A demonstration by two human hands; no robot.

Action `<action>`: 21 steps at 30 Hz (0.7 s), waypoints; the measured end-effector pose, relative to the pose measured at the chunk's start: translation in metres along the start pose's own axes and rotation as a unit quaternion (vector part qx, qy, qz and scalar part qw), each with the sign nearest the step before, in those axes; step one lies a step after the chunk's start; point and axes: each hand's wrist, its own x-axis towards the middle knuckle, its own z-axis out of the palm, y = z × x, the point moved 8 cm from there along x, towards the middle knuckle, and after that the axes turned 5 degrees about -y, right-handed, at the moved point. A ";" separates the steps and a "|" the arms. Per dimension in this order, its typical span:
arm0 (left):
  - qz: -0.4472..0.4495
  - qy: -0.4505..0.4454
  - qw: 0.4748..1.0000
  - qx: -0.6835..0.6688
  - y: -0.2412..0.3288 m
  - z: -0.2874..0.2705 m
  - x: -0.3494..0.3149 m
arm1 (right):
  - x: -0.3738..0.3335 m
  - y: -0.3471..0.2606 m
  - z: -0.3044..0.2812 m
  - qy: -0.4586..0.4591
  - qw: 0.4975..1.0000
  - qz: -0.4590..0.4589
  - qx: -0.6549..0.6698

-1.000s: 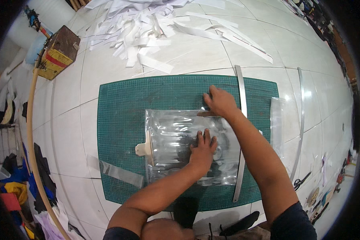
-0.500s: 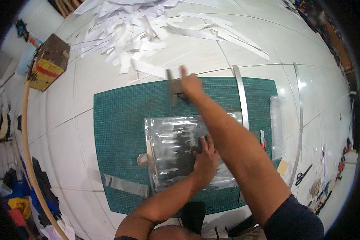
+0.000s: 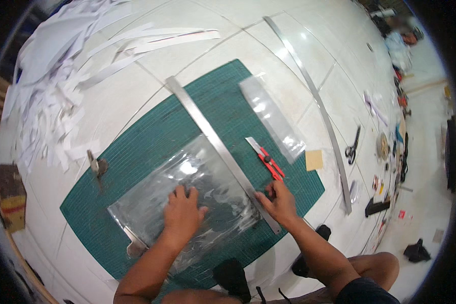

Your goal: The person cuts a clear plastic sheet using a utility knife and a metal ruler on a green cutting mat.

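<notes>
A stack of clear plastic sheet (image 3: pixel 152 195) lies on the green cutting mat (image 3: pixel 101 195). A metal clip (image 3: pixel 135 247) sits at its left edge. My left hand (image 3: pixel 181 215) rests on the plastic, fingers spread. A long steel ruler (image 3: pixel 213 137) lies across the sheet's right part. At the ruler's near end is my right hand (image 3: pixel 279 205), its thumb against the ruler's edge and its fingers loosely bent, with a gap between. Just beyond those fingers lies a red utility knife (image 3: pixel 266 159), blade pointing away. Another metal clip (image 3: pixel 97 166) stands on the mat's far left edge.
White paper strips (image 3: pixel 61 101) are heaped at the far left. Right of the mat lie a second metal strip (image 3: pixel 321 106), black scissors (image 3: pixel 353 147) and a tape roll (image 3: pixel 382 146). A folded clear plastic piece (image 3: pixel 273 119) and a yellow square (image 3: pixel 314 159) rest on the mat's right side.
The view has turned to the right. My right hand has left the clip at the mat's far edge and come to the ruler beside the knife. My left hand stays on the plastic.
</notes>
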 end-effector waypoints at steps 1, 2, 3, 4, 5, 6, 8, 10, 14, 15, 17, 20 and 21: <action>0.009 -0.003 1.000 0.009 -0.002 0.003 0.004 | -0.013 0.015 0.000 -0.050 0.998 0.018 -0.036; 0.034 0.039 0.997 0.061 -0.004 0.005 0.006 | -0.025 0.027 0.005 -0.102 0.992 0.034 -0.073; 0.055 0.082 0.989 0.111 0.001 0.004 0.006 | -0.035 0.038 0.004 -0.099 0.992 0.036 -0.069; 0.058 0.078 0.989 0.115 0.003 0.007 0.006 | -0.046 0.044 0.009 -0.096 0.991 0.011 -0.090; 0.081 0.121 0.981 0.132 0.010 0.002 0.001 | -0.053 0.048 0.013 -0.094 0.989 -0.015 -0.113; 0.100 0.164 0.970 0.148 0.014 0.000 -0.004 | -0.057 0.055 0.017 -0.096 0.989 -0.015 -0.111; 0.133 0.188 0.962 0.145 0.011 -0.001 -0.003 | -0.062 0.068 0.024 -0.104 0.988 -0.004 -0.117; 0.157 0.218 0.953 0.141 0.015 -0.005 -0.002 | -0.060 0.079 0.030 -0.096 0.992 0.002 -0.081; 0.115 0.119 0.982 0.086 0.011 -0.003 0.009 | -0.058 0.072 0.029 -0.097 0.995 0.003 -0.033; 0.116 0.108 0.983 0.095 0.015 -0.005 0.011 | -0.058 0.070 0.029 -0.093 0.995 -0.007 -0.029; 0.098 0.108 0.984 0.099 0.016 -0.012 0.014 | -0.063 0.073 0.020 0.004 1.000 -0.003 0.001; 0.091 0.102 0.985 0.106 0.016 -0.008 0.020 | -0.082 0.062 0.035 0.017 0.996 -0.028 0.086; 0.090 0.103 0.984 0.112 0.012 -0.010 0.020 | -0.089 0.050 0.041 -0.029 0.992 -0.013 0.125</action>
